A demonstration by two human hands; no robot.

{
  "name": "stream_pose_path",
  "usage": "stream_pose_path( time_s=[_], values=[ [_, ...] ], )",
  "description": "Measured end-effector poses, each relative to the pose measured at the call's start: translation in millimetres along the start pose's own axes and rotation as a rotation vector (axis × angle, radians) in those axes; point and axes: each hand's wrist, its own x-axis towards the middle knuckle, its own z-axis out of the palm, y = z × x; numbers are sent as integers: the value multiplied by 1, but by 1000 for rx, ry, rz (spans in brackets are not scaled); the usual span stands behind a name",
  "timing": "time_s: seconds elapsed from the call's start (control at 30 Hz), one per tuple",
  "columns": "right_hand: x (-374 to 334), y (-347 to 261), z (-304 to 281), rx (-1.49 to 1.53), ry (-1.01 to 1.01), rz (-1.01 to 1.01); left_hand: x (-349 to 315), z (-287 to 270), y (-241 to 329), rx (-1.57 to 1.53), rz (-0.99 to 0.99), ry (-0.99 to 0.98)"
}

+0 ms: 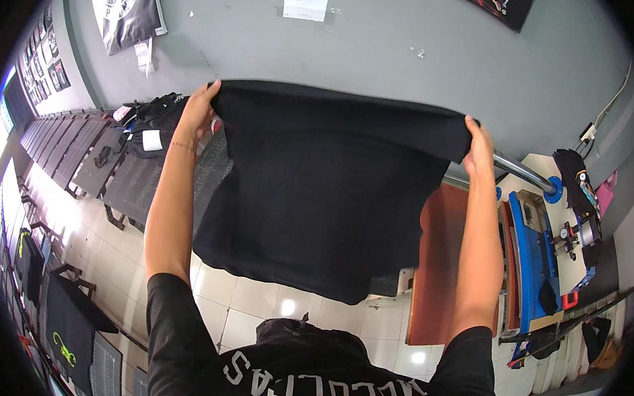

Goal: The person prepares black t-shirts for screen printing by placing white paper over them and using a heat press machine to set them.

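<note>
Stretched wide in front of me is a plain black T-shirt (324, 191), its upper edge pulled nearly straight and the rest hanging down in a loose sheet. My left hand (202, 112) grips its upper left corner, thumb on top. At the upper right corner my right hand (479, 148) pinches the cloth in the same way. Both arms reach forward at about the same height. The fingers behind the fabric are mostly hidden.
Dark worktables (135, 185) run along the left, with a pile of black garments (160, 114) on them. A reddish-brown board (438, 276) lies under my right arm. Beyond it stands a blue-framed machine (525, 263) with a metal pipe (523, 171). A grey wall (382, 51) rises behind.
</note>
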Motion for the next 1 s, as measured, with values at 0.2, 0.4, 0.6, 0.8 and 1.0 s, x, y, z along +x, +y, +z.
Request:
stream_pose_path(
  time_s=[0.2, 0.4, 0.6, 0.8, 1.0],
  values=[
    [-60, -53, 58, 85, -13, -206, -11, -54, 61, -48, 174, -64],
    [-217, -10, 83, -209, 178, 69, -114, -145, -2, 111, -62, 119],
    [-322, 136, 31, -231, 249, 454, -183, -187, -119, 197, -479, -85],
    [-388, 303, -23, -213, 253, 590, -220, -232, -231, 497, -604, 41],
    [-399, 321, -28, -468, 276, 533, -238, -250, -263, 383, -603, 129]
  ],
)
